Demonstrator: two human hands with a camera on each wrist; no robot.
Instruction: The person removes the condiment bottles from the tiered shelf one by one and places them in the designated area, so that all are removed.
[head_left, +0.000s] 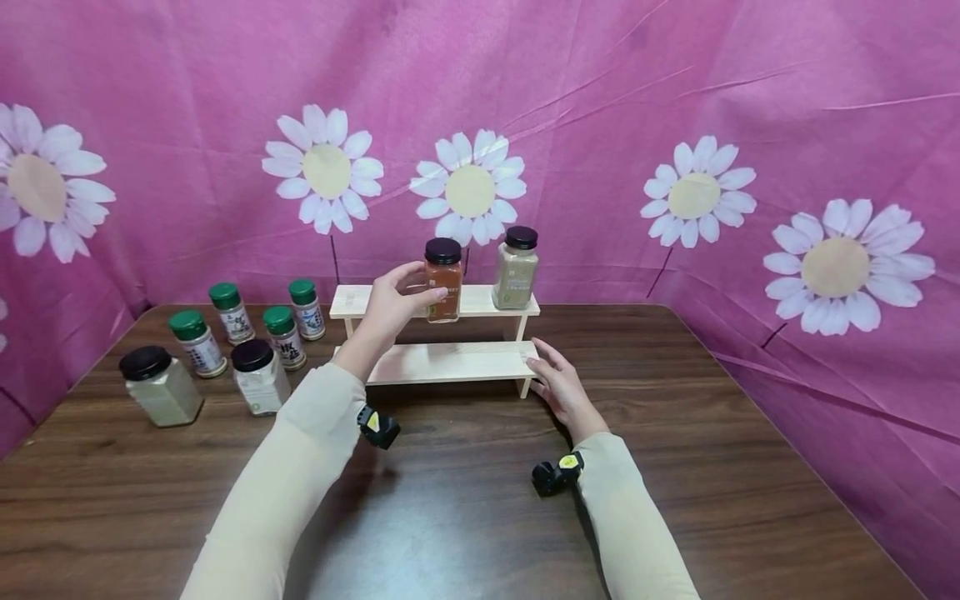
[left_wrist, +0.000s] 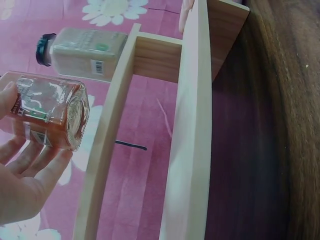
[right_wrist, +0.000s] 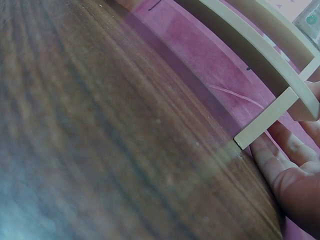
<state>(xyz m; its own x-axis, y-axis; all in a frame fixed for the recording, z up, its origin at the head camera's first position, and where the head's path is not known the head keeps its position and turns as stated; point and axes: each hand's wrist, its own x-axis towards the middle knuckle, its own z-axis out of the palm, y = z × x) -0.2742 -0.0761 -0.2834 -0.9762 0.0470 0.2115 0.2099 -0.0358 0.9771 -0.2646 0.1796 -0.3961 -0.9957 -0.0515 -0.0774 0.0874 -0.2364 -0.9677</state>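
Note:
My left hand (head_left: 390, 308) holds a square glass jar of red-orange spice (head_left: 444, 283) with a black lid, thumb on one side and fingers on the other. In the left wrist view, the base of this jar (left_wrist: 77, 117) is apart from the upper board. A two-tier wooden shelf rack (head_left: 442, 362) stands on the table. On the right of its upper tier sits a jar of pale powder (head_left: 516, 271), also black-lidded. My right hand (head_left: 561, 387) grips the right end of the lower tier; in the right wrist view its fingers (right_wrist: 282, 155) lie beside the rack's leg.
At the left of the wooden table (head_left: 465, 500) stand several green-capped spice bottles (head_left: 198, 343) and two black-lidded jars, one of greenish powder (head_left: 163, 392), one of whitish powder (head_left: 262, 385). Behind the table hangs a pink cloth (head_left: 585, 100) with white flowers.

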